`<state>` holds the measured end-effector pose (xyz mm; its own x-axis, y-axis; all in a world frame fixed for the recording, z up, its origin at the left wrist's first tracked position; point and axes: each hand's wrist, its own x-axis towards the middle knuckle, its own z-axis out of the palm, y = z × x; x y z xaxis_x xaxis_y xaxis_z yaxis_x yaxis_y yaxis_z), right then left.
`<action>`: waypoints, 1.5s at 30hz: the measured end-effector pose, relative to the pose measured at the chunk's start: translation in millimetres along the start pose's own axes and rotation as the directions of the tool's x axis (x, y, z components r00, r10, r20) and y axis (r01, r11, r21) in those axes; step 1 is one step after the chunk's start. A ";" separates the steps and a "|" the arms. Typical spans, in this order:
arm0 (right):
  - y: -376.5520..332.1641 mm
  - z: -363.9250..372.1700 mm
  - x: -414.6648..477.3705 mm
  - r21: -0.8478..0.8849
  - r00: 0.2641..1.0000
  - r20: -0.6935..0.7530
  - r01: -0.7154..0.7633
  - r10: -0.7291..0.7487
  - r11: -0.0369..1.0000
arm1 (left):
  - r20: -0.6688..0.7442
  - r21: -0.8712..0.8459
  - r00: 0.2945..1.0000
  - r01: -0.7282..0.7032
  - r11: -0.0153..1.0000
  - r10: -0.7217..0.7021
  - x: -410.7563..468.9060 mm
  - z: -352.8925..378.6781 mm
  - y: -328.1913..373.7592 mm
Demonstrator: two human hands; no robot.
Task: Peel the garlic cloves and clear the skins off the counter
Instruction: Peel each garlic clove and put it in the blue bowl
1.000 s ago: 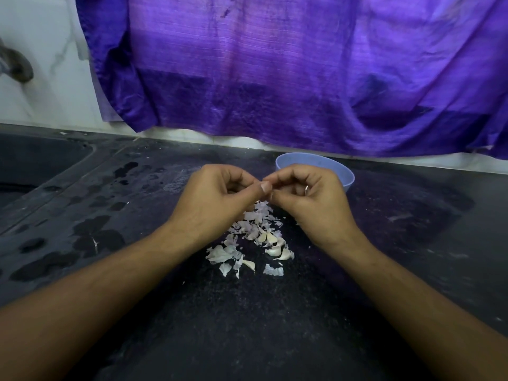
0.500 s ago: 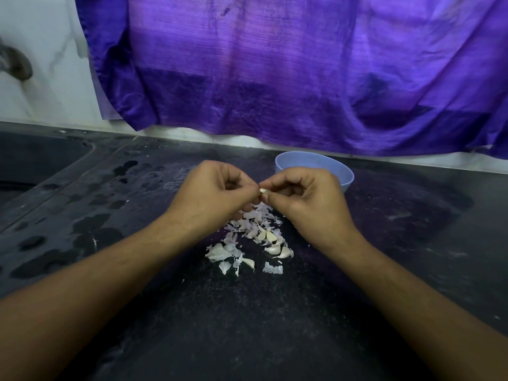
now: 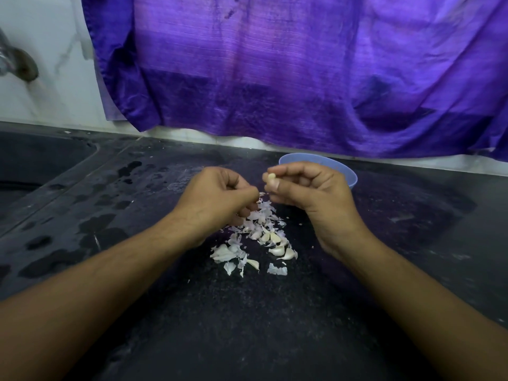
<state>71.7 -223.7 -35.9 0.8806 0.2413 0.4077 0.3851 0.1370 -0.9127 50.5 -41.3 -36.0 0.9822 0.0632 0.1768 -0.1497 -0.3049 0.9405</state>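
My right hand (image 3: pixel 308 196) pinches a small pale garlic clove (image 3: pixel 271 176) between thumb and forefinger, held just in front of the blue bowl (image 3: pixel 349 174). My left hand (image 3: pixel 220 196) hangs beside it with curled fingers, pinching a thin scrap of garlic skin (image 3: pixel 261 193) at its fingertips. Below both hands a heap of white skins (image 3: pixel 261 215) lies on the dark counter (image 3: pixel 247 312), mixed with several unpeeled cloves (image 3: pixel 277 250).
A dark sink (image 3: pixel 33 166) sits at the far left, with wet patches (image 3: pixel 90 226) on the counter beside it. A purple cloth (image 3: pixel 302 72) hangs along the white wall behind. A tap (image 3: pixel 19 61) juts out at the upper left.
My hands, joined on the clove before, have drawn apart. The right hand lifted the clove up toward the bowl; the left hand came away with a scrap of skin.
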 end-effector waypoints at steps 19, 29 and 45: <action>10.3 -8.7 3.8 -0.214 0.997 0.078 -0.004 0.021 0.977 | 0.031 -0.043 0.996 -0.077 0.996 0.079 -0.1 -2.8 -2.7; 9.2 -10.6 4.0 -0.365 0.992 0.112 0.101 -0.064 0.925 | 0.105 -0.161 0.993 -0.027 0.987 0.044 1.9 -3.1 -2.8; 11.6 -6.2 3.4 -0.331 0.997 0.074 0.042 -0.019 0.943 | -0.014 0.168 0.969 -0.241 0.956 0.247 -2.7 -0.2 -2.9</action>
<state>80.9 -227.2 -45.3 0.8505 0.3089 0.4258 0.4915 -0.1783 -0.8524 48.2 -40.4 -39.1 0.9133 -0.0010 0.4072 -0.3606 -0.4662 0.8078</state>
